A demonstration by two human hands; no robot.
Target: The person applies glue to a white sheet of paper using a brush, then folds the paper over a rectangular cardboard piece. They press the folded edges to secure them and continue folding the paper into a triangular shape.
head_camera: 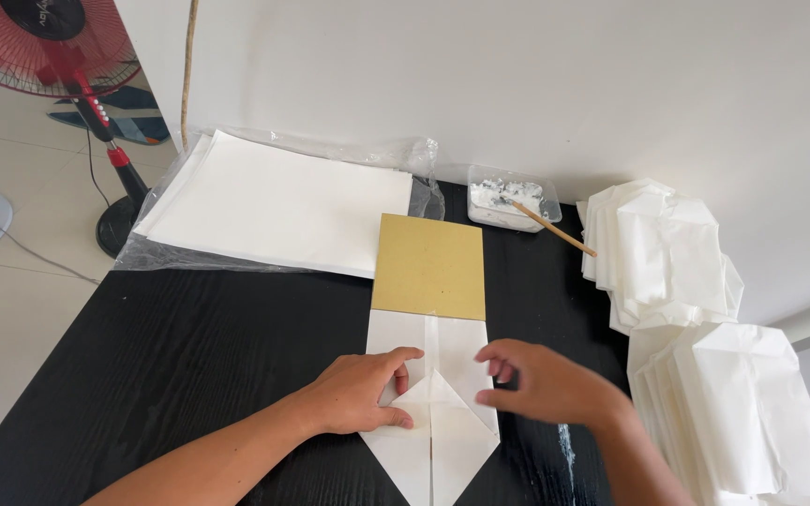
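A white paper bag point(431, 440) lies flat on the black table point(189, 356), its near end folded into a point with two diagonal flaps. A tan cardboard board point(429, 265) sticks out of its far end. My left hand point(363, 392) presses flat on the left flap, fingers spread toward the middle crease. My right hand point(546, 379) hovers over the right flap, fingers curled and slightly blurred, the fingertips at the flap's edge. Neither hand grips anything.
A stack of white sheets point(274, 206) on clear plastic lies at the back left. A small clear tub of white paste point(510, 197) with a wooden stick point(555, 230) sits behind the board. Piles of folded white bags point(705, 337) fill the right side. A red fan point(58, 47) stands on the floor.
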